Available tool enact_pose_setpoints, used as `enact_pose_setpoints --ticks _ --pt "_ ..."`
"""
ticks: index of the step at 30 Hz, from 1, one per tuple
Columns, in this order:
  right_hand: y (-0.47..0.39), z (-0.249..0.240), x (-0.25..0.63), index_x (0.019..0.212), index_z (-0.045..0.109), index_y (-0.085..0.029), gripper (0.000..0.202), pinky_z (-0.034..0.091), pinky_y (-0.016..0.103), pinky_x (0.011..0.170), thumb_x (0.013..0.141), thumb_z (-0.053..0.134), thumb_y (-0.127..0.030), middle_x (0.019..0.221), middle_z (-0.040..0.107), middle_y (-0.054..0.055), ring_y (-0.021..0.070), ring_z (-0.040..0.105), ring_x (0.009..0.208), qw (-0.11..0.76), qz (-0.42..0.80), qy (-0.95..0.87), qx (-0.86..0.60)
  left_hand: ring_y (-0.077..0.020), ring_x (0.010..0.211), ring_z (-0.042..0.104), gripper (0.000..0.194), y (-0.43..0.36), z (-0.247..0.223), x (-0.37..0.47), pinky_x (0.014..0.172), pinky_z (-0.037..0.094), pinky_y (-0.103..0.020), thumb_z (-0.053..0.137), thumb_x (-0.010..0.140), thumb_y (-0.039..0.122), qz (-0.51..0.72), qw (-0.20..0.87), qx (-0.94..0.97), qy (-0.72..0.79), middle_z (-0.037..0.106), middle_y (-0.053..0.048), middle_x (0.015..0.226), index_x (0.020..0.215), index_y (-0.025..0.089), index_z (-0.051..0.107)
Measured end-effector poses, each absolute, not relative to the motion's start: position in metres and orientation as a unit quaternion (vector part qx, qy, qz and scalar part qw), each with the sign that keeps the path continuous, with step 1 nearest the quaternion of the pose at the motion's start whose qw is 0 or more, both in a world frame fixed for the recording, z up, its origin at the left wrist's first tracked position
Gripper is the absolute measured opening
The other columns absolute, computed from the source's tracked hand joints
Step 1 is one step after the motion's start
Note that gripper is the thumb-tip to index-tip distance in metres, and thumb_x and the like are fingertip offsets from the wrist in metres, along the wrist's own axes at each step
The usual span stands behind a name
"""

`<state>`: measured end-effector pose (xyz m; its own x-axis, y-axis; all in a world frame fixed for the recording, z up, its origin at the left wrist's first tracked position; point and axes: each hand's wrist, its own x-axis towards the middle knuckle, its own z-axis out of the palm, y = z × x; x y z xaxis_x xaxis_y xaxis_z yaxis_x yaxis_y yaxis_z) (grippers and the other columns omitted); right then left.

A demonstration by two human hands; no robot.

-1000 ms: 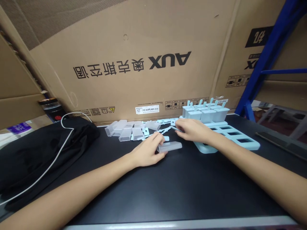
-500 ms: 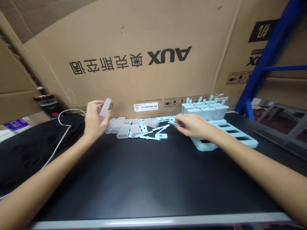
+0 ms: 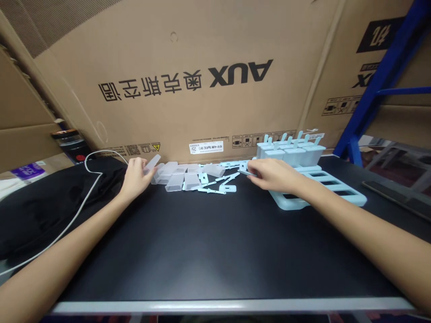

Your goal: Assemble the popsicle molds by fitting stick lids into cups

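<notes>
L hand (image 3: 137,178) grips 1 clear mould (image 3: 152,164), tilted, at left end of mould cluster (image 3: 175,181), far side of table (image 3: 215,251); contact w/ cluster unclear. R hand (image 3: 273,174) pinches 1 thin bluish pc (image 3: 246,172), left of blue frame (image 3: 357,198). Step prob. mould handling; next move calls for steady L grip, avoiding neighbours.

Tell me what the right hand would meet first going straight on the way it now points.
Probably the loose blue sticks just left of the right hand. Depth is hard to judge, so it might pass above them towards the clear moulds.
</notes>
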<state>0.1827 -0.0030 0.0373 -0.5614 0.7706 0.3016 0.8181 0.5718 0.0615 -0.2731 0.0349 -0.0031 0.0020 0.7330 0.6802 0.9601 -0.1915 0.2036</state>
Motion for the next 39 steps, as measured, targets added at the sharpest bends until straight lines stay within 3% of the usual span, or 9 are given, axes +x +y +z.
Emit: enact_pose_setpoints --ticks 5,12,21,26,30,33,36,39 --pt "-0.003 0.037 0.183 0.079 0.045 -0.022 0.014 0.022 0.028 0.056 0.088 0.049 -0.031 0.080 0.063 0.002 0.0153 0.050 0.066 0.115 -0.096 -0.877 -0.457 -0.0274 0.094 0.056 0.029 0.036 -0.005 -0.281 0.082 0.046 -0.038 0.056 0.079 0.049 -0.350 0.130 -0.652 -0.660 0.057 -0.006 0.088 0.079 0.024 0.041" --pt "-0.004 0.038 0.184 0.079 0.046 -0.022 0.013 0.023 0.028 0.056 0.088 0.050 -0.031 0.079 0.063 0.002 0.0155 0.050 0.066 0.111 -0.091 -0.876 -0.460 -0.0253 0.081 0.060 0.032 0.038 -0.010 -0.290 0.070 0.044 -0.034 0.056 0.078 0.050 -0.347 0.085 -0.600 -0.716 0.058 -0.003 0.081 0.077 0.024 0.037" --pt "-0.003 0.036 0.185 0.079 0.045 -0.022 0.015 0.024 0.028 0.056 0.089 0.050 -0.031 0.080 0.063 0.003 0.0156 0.051 0.067 0.096 -0.084 -0.880 -0.457 -0.0277 0.087 0.062 0.033 0.038 -0.019 -0.285 0.072 0.047 -0.036 0.053 0.081 0.052 -0.286 0.107 -0.641 -0.705 0.063 -0.007 0.093 0.082 0.024 0.038" --pt "-0.003 0.036 0.185 0.078 0.045 -0.021 0.015 0.024 0.028 0.056 0.089 0.050 -0.031 0.081 0.063 0.004 0.0155 0.051 0.067 0.095 -0.082 -0.881 -0.455 -0.0308 0.101 0.061 0.030 0.032 -0.009 -0.279 0.085 0.050 -0.042 0.050 0.084 0.050 -0.339 0.143 -0.640 -0.674 0.062 -0.011 0.102 0.090 0.022 0.046" --pt "-0.003 0.040 0.186 0.079 0.046 -0.021 0.015 0.025 0.028 0.056 0.089 0.049 -0.031 0.079 0.062 0.004 0.0159 0.050 0.067 0.100 -0.087 -0.877 -0.463 -0.0294 0.108 0.062 0.023 0.011 0.011 -0.257 0.092 0.050 -0.044 0.053 0.086 0.041 -0.443 0.197 -0.666 -0.567 0.063 -0.013 0.115 0.095 0.022 0.045" --pt "-0.004 0.044 0.187 0.081 0.047 -0.021 0.014 0.026 0.028 0.057 0.089 0.050 -0.033 0.076 0.061 0.003 0.0156 0.050 0.065 0.114 -0.074 -0.871 -0.472 -0.0261 0.110 0.065 0.023 -0.018 0.022 -0.220 0.090 0.053 -0.041 0.059 0.085 0.032 -0.476 0.178 -0.754 -0.417 0.067 -0.012 0.118 0.089 0.023 0.038" --pt "-0.004 0.047 0.190 0.087 0.048 -0.022 0.011 0.029 0.028 0.059 0.087 0.052 -0.032 0.075 0.061 0.002 0.0152 0.050 0.065 0.141 -0.041 -0.876 -0.459 -0.0220 0.101 0.069 0.024 -0.050 0.023 -0.170 0.080 0.057 -0.033 0.064 0.085 0.026 -0.376 0.138 -0.892 -0.211 0.070 -0.010 0.112 0.094 0.023 0.042" --pt "-0.006 0.051 0.191 0.086 0.048 -0.022 0.010 0.031 0.027 0.061 0.084 0.054 -0.029 0.075 0.061 0.001 0.0148 0.051 0.066 0.160 -0.009 -0.887 -0.433 -0.0219 0.095 0.068 0.027 -0.073 0.017 -0.121 0.076 0.057 -0.033 0.064 0.088 0.031 -0.274 0.126 -0.953 -0.032 0.072 -0.010 0.112 0.111 0.021 0.052"
